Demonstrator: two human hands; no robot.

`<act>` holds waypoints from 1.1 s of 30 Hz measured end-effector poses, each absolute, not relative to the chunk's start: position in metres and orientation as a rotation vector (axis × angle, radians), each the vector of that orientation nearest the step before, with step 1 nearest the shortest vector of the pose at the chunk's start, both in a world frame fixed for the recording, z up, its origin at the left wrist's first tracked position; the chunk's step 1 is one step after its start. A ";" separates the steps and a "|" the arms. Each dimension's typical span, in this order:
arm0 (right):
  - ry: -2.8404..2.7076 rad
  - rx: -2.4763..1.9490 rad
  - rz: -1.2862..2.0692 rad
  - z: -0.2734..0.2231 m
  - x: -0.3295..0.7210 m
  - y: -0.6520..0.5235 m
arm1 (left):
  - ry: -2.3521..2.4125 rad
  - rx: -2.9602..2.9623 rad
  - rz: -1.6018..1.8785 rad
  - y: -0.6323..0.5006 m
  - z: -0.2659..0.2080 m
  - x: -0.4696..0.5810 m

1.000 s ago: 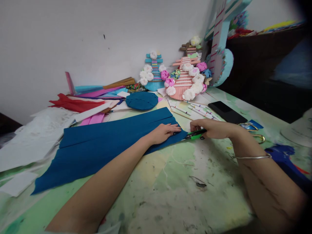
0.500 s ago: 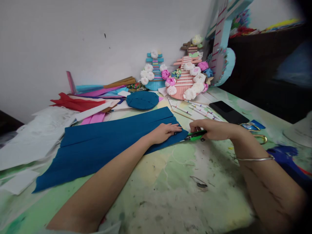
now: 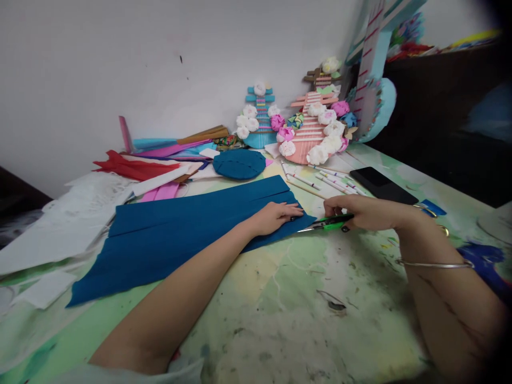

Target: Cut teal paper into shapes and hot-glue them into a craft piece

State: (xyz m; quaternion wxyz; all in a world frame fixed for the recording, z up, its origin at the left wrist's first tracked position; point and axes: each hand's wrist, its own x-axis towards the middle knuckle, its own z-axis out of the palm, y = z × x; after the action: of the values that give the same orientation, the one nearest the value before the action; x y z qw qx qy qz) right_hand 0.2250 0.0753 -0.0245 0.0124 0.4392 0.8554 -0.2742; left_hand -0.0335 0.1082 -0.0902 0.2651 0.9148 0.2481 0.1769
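A wide sheet of dark blue crepe paper (image 3: 180, 226) lies across the table, its right end narrowing to a corner. My left hand (image 3: 276, 217) rests flat on that end, fingers stretched towards the right. In my right hand (image 3: 360, 212) is a green and black utility knife (image 3: 334, 222), held nearly flat with its bare blade pointing left beside the paper's lower right edge. The blade tip sits at that edge; whether it is under the paper I cannot tell. Behind the sheet lies a round piece covered in the same blue (image 3: 239, 164).
Several white markers (image 3: 334, 183) and a black phone (image 3: 383, 185) lie behind my right hand. Flower-trimmed instrument-shaped crafts (image 3: 312, 128) lean at the wall. Coloured paper strips (image 3: 136, 166) and white sheets (image 3: 60, 218) cover the left side. A small dark scrap (image 3: 336, 306) lies in front.
My right hand has drawn the knife slightly to the right, and more of its blade shows. My left hand stays on the paper. The whole view has shifted a little.
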 end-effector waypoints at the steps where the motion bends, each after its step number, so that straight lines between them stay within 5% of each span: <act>1: 2.657 1.380 -0.854 -0.025 0.224 0.075 | 0.668 2.469 0.481 0.109 -0.090 -0.033; 33: 2.708 1.275 -0.892 -0.028 0.211 0.074 | 0.648 2.442 0.512 0.110 -0.091 -0.035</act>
State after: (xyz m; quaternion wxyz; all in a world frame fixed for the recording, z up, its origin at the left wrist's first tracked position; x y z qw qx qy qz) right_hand 0.2107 0.0741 -0.0281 0.0094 0.4082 0.8670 -0.2855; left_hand -0.0354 0.1100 -0.0914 0.2779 0.9100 0.2415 0.1907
